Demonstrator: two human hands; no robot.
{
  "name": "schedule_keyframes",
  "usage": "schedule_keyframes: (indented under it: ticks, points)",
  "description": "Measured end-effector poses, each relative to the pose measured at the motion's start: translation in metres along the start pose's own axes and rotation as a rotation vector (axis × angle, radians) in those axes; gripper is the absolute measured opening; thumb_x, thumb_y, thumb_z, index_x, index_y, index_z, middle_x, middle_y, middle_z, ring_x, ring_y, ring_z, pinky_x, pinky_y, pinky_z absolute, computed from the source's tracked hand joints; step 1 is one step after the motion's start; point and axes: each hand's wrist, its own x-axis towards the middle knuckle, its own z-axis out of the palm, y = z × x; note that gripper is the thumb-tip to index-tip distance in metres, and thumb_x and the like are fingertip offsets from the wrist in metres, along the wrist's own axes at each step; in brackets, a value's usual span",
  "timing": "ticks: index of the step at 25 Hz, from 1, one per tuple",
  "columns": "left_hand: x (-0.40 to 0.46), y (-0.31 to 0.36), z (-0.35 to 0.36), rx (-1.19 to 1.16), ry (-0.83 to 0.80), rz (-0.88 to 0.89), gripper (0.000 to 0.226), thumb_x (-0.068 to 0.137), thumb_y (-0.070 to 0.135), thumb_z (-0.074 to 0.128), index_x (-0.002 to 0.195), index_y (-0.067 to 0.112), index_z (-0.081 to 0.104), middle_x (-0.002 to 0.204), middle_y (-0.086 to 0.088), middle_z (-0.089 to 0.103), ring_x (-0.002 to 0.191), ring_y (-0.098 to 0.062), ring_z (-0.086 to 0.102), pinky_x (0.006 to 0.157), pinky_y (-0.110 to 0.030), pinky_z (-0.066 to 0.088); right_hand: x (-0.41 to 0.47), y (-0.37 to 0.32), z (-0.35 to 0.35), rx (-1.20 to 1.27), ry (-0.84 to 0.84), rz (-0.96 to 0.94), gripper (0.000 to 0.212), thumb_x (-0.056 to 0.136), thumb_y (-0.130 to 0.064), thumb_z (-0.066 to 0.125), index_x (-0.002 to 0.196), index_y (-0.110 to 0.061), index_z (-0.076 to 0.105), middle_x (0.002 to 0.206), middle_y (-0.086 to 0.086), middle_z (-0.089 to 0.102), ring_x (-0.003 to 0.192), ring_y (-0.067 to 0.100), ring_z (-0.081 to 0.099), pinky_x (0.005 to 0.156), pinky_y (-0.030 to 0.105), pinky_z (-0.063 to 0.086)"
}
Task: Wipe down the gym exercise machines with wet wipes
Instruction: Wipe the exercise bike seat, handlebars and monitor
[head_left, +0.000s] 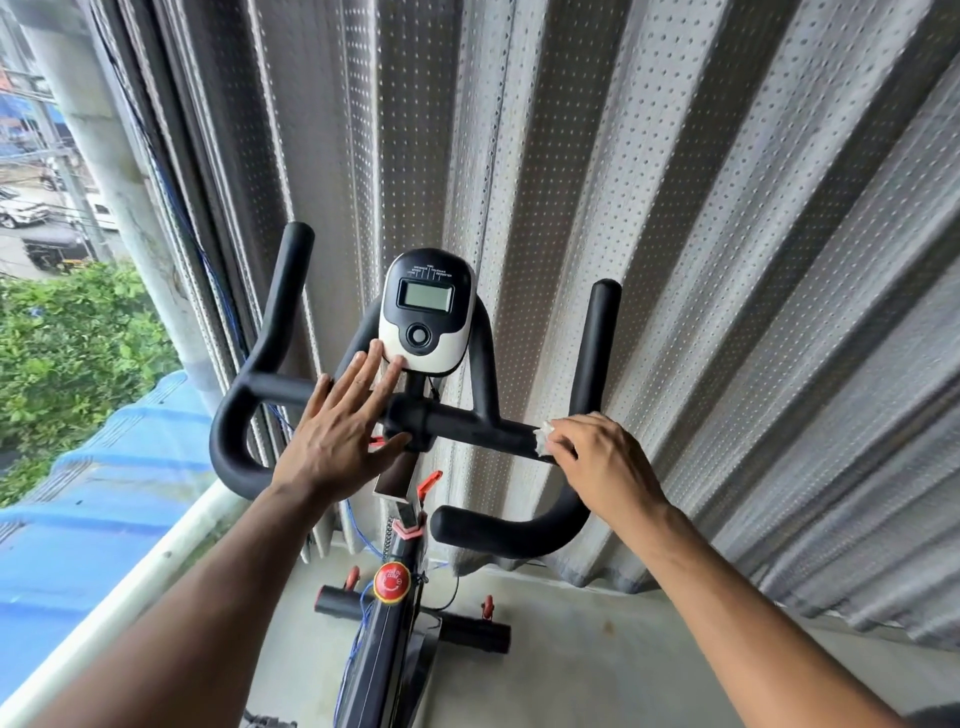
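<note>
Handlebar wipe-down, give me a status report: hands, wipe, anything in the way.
Left hand open, fingertips on console. Right hand presses wet wipe on handlebar, right of centre. Nothing blocking the bar.

A small exercise corner set by a window, upstairs in a building. An exercise bike (415, 519) with a console (426, 312) just beyond the left hand (337, 431) faces dotted curtains (675, 208); left of that hand, glass overlooks treetops (67, 353), a blue roof (93, 509) and a street.
</note>
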Motion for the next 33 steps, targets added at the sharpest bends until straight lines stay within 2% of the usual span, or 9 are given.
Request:
schedule_keyframes:
  ticks: [6,9,11,15,18,21,26,30,33]
  points:
    - [-0.001,-0.001,-0.001,-0.003,0.001,0.000,0.090,0.094,0.070,0.039,0.164,0.040,-0.010,0.172,0.012,-0.019,0.160,-0.014,-0.010,0.130,-0.050,0.007,-0.017,0.019,-0.004,0.081,0.024,-0.263,0.014,0.087,-0.006,0.076,0.099,-0.012,0.076,0.111,-0.001,0.075,0.100,0.014,0.069,0.085,0.030,0.059]
    - [0.000,-0.001,0.000,0.010,-0.001,-0.006,0.090,0.093,0.070,0.038,0.164,0.041,-0.011,0.172,0.011,-0.018,0.160,-0.014,-0.011,0.130,-0.048,0.006,0.002,0.017,0.003,0.166,0.128,-0.146,0.019,0.089,-0.008,0.075,0.108,-0.011,0.076,0.103,0.000,0.077,0.093,0.016,0.072,0.079,0.034,0.060]
    - [0.001,0.000,0.000,0.013,-0.005,-0.015,0.090,0.093,0.071,0.036,0.163,0.042,-0.011,0.173,0.010,-0.016,0.160,-0.014,-0.011,0.130,-0.047,0.006,0.010,-0.004,0.017,0.216,0.141,-0.125,0.023,0.088,-0.002,0.075,0.111,-0.006,0.076,0.105,0.004,0.077,0.096,0.016,0.073,0.087,0.030,0.060]
    - [0.000,0.001,-0.001,0.026,-0.015,-0.028,0.090,0.096,0.070,0.043,0.163,0.043,-0.011,0.173,0.007,-0.017,0.159,-0.014,-0.014,0.130,-0.049,0.007,-0.009,0.003,0.018,0.166,0.055,-0.365,0.027,0.087,0.001,0.076,0.113,-0.003,0.076,0.115,0.006,0.073,0.107,0.016,0.067,0.097,0.023,0.054]
    - [0.000,-0.001,0.000,-0.003,0.002,-0.083,0.100,0.093,0.071,0.052,0.163,0.041,-0.012,0.173,0.005,-0.017,0.160,-0.015,-0.013,0.130,-0.052,0.010,0.002,0.010,0.013,0.190,0.074,-0.307,0.024,0.087,-0.002,0.076,0.110,-0.005,0.077,0.112,0.004,0.074,0.104,0.015,0.069,0.097,0.020,0.052]
    - [0.002,-0.004,0.001,0.014,-0.003,-0.146,0.106,0.085,0.081,0.042,0.164,0.036,-0.014,0.172,0.003,-0.019,0.160,-0.017,-0.011,0.130,-0.051,0.010,0.022,-0.018,0.030,0.182,0.086,-0.238,0.023,0.088,0.004,0.072,0.110,-0.001,0.076,0.107,0.009,0.075,0.099,0.019,0.070,0.092,0.020,0.055]
    - [-0.004,-0.005,0.003,0.017,-0.029,-0.158,0.105,0.088,0.081,0.038,0.165,0.031,-0.012,0.171,0.006,-0.022,0.159,-0.013,-0.015,0.131,-0.045,0.004,0.002,0.013,0.017,0.182,-0.009,-0.467,0.023,0.094,-0.005,0.066,0.116,-0.002,0.074,0.112,0.004,0.072,0.104,0.015,0.065,0.088,0.023,0.058]
    - [-0.005,-0.007,0.001,0.013,-0.029,-0.140,0.103,0.089,0.081,0.033,0.166,0.028,-0.010,0.171,0.007,-0.022,0.159,-0.012,-0.014,0.130,-0.041,0.001,0.027,0.010,0.021,0.326,0.070,-0.122,0.012,0.093,-0.011,0.072,0.104,-0.009,0.078,0.101,-0.002,0.073,0.091,0.011,0.069,0.082,0.031,0.059]
    - [-0.006,-0.007,0.001,-0.010,0.002,-0.132,0.105,0.089,0.083,0.033,0.166,0.025,-0.007,0.173,0.005,-0.016,0.160,-0.014,-0.008,0.131,-0.045,0.009,0.022,-0.023,0.036,0.266,0.117,-0.133,0.016,0.094,-0.003,0.068,0.107,-0.004,0.076,0.102,0.002,0.071,0.094,0.016,0.067,0.085,0.026,0.057]
